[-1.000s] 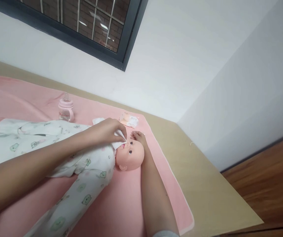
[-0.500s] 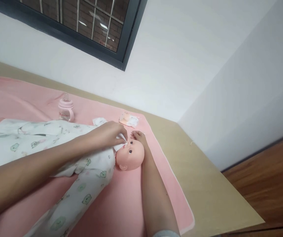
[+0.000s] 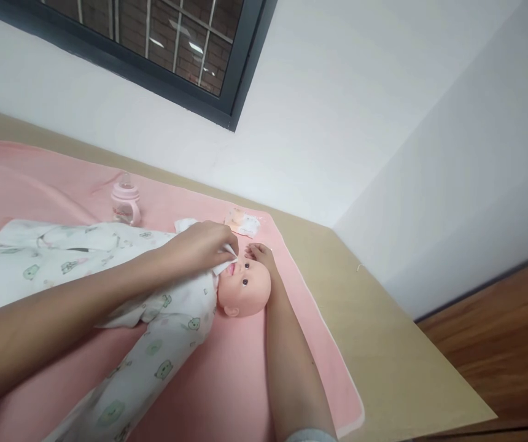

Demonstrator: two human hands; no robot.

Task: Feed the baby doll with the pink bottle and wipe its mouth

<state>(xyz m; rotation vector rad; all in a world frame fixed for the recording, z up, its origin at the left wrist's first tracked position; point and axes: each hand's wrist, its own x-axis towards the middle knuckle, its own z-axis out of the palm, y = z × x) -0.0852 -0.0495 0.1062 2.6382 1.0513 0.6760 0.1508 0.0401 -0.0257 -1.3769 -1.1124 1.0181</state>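
Observation:
A baby doll [image 3: 245,287] in a white suit printed with green bears lies on a pink blanket [image 3: 227,393], its head pointing right. My left hand [image 3: 202,244] pinches a small white wipe [image 3: 223,265] and presses it against the doll's mouth and nose. My right hand [image 3: 259,255] rests on the top of the doll's head, fingers curled against the forehead, holding the head still.
A pink baby bottle [image 3: 126,205] stands on the blanket behind the doll. A small wipe packet [image 3: 242,222] lies near the blanket's far corner. The blanket covers a beige tabletop [image 3: 384,344] set against white walls; wooden floor shows at the right.
My left hand has moved the wipe in small strokes over the doll's mouth and nose. My right hand has stayed on the head.

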